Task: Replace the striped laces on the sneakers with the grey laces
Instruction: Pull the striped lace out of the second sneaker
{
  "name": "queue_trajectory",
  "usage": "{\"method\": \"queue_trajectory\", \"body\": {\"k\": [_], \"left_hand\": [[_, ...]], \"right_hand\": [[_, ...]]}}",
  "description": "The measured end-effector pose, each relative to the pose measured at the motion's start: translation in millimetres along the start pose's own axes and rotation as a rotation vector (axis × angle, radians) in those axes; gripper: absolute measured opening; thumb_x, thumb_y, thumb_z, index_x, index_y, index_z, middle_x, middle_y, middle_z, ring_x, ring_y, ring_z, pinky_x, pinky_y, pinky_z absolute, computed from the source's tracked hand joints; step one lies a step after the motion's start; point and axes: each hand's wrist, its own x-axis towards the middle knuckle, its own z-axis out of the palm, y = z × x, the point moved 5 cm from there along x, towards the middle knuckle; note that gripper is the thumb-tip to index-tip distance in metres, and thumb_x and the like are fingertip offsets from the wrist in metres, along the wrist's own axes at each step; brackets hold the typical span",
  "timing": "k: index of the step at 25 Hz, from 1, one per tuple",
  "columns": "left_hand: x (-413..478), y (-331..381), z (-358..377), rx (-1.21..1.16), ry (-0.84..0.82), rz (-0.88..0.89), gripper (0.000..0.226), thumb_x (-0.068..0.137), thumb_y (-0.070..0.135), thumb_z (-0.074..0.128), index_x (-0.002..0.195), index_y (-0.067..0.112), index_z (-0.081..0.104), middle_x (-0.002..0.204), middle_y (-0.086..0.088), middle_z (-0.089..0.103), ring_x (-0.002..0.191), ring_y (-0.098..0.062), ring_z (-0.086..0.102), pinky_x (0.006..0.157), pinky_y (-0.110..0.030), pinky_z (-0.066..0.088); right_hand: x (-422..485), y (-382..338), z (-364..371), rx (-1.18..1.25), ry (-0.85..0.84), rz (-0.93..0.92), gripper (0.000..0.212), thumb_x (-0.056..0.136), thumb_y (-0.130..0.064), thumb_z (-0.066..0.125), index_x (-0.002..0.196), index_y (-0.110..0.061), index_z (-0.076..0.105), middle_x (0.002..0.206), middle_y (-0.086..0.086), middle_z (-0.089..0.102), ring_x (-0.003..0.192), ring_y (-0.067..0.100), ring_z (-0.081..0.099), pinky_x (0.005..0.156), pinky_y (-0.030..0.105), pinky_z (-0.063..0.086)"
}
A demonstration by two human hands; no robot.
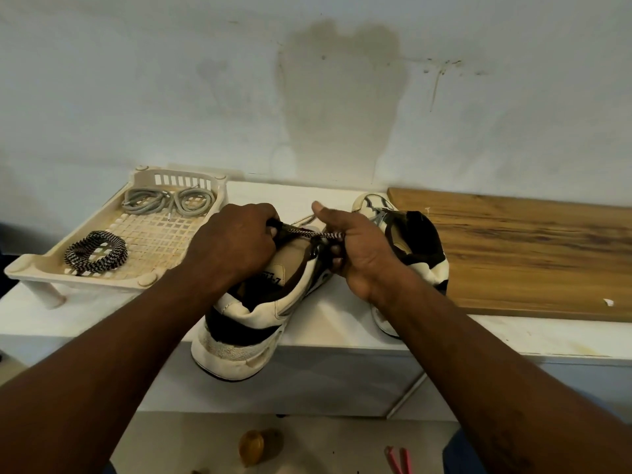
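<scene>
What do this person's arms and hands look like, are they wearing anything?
Both are bare: the left hand and right hand wear no gloves, and no rings show. No watch, bracelet or sleeves show on the forearms.

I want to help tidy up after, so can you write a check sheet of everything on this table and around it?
Surface: white table, with a wooden board lying at its right.
Job's things: near sneaker heel toward the camera, striped lace stretched over it; second sneaker behind the right hand; coiled striped lace and grey laces in the tray.
Clutter: yellowish object and pink object on the floor, unclear what they are.
Grippers: left hand and right hand each grip the striped lace.
Cables: nothing seen.
Surroundings: stained wall.
</scene>
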Motion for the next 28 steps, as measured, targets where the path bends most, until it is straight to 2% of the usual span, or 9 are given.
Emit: {"method": "queue_trajectory", "body": {"k": [5, 7, 10, 12, 15, 17, 21, 25, 28], "left_hand": [[1, 1, 0, -0.030, -0.023, 0.040, 0.019, 0.097, 0.035, 0.057, 0.110, 0.031, 0.070, 0.102, 0.000, 0.074, 0.094, -0.025, 0.065, 0.081, -0.040, 0.054], [0, 1, 2, -0.034, -0.021, 0.043, 0.019, 0.097, 0.038, 0.059, 0.108, 0.031, 0.072, 0.102, 0.001, 0.075, 0.094, -0.024, 0.065, 0.081, -0.039, 0.053], [0, -1, 3, -0.037, -0.014, 0.025, 0.018, 0.097, 0.038, 0.058, 0.107, 0.031, 0.071, 0.103, 0.001, 0.074, 0.096, -0.024, 0.065, 0.081, -0.039, 0.053], [0, -1, 2, -0.029, -0.002, 0.025, 0.019, 0.098, 0.037, 0.056, 0.108, 0.031, 0.071, 0.102, 0.000, 0.074, 0.093, -0.025, 0.065, 0.079, -0.040, 0.054], [0, -1, 1, -0.031, 0.005, 0.025, 0.020, 0.099, 0.037, 0.056, 0.111, 0.030, 0.070, 0.100, -0.001, 0.074, 0.087, -0.023, 0.065, 0.073, -0.036, 0.053], [0, -1, 3, -0.034, -0.004, 0.030, 0.019, 0.099, 0.038, 0.057, 0.112, 0.031, 0.070, 0.100, 0.000, 0.074, 0.088, -0.021, 0.065, 0.074, -0.035, 0.053], [0, 1, 3, -0.045, 0.004, 0.058, 0.021, 0.098, 0.037, 0.058, 0.116, 0.037, 0.069, 0.105, 0.004, 0.075, 0.092, -0.021, 0.067, 0.077, -0.035, 0.054], [-1, 1, 2, -0.072, 0.002, 0.055, 0.020, 0.097, 0.034, 0.058, 0.113, 0.037, 0.070, 0.104, 0.004, 0.075, 0.091, -0.020, 0.067, 0.077, -0.033, 0.053], [-1, -1, 3, -0.098, 0.002, 0.045, 0.017, 0.097, 0.034, 0.059, 0.108, 0.035, 0.071, 0.101, 0.006, 0.075, 0.091, -0.019, 0.066, 0.080, -0.035, 0.054]], "right_hand": [[0, -13, -4, -0.514, 0.133, -0.339, 0.017, 0.086, -0.022, 0.078, 0.083, -0.019, 0.062, 0.070, -0.007, 0.059, 0.056, 0.000, 0.052, 0.054, 0.020, 0.043], [2, -17, -1, -0.670, 0.138, -0.393, 0.005, 0.085, -0.026, 0.072, 0.081, -0.026, 0.069, 0.073, -0.010, 0.064, 0.067, 0.006, 0.060, 0.063, 0.028, 0.049], [3, -12, 12, -0.783, 0.056, -0.376, 0.023, 0.089, -0.026, 0.066, 0.067, -0.027, 0.071, 0.072, -0.013, 0.068, 0.077, 0.011, 0.064, 0.077, 0.040, 0.055], [-1, -15, 16, -0.566, -0.007, -0.364, 0.026, 0.092, -0.016, 0.065, 0.068, -0.021, 0.075, 0.072, -0.009, 0.071, 0.076, 0.011, 0.065, 0.079, 0.041, 0.056], [-13, -30, 14, 0.216, -0.303, -0.286, 0.017, 0.078, -0.010, 0.059, 0.065, -0.012, 0.069, 0.073, 0.005, 0.064, 0.073, 0.016, 0.060, 0.070, 0.032, 0.048], [-20, -39, 6, 0.329, -0.384, -0.291, 0.018, 0.074, -0.020, 0.061, 0.060, -0.010, 0.056, 0.072, 0.008, 0.054, 0.068, 0.020, 0.051, 0.063, 0.030, 0.042], [-18, -35, -11, -0.647, 0.085, -0.500, 0.029, 0.087, -0.044, 0.079, 0.081, -0.021, 0.062, 0.073, -0.008, 0.065, 0.064, 0.004, 0.060, 0.062, 0.021, 0.048], [-11, -23, 0, -0.916, 0.186, -0.427, 0.034, 0.087, -0.065, 0.066, 0.098, -0.033, 0.067, 0.085, -0.009, 0.072, 0.082, 0.009, 0.069, 0.075, 0.032, 0.057], [1, -17, 5, -0.850, 0.110, -0.353, 0.025, 0.092, -0.051, 0.067, 0.088, -0.030, 0.080, 0.088, -0.012, 0.076, 0.085, 0.009, 0.069, 0.082, 0.036, 0.058]]}}
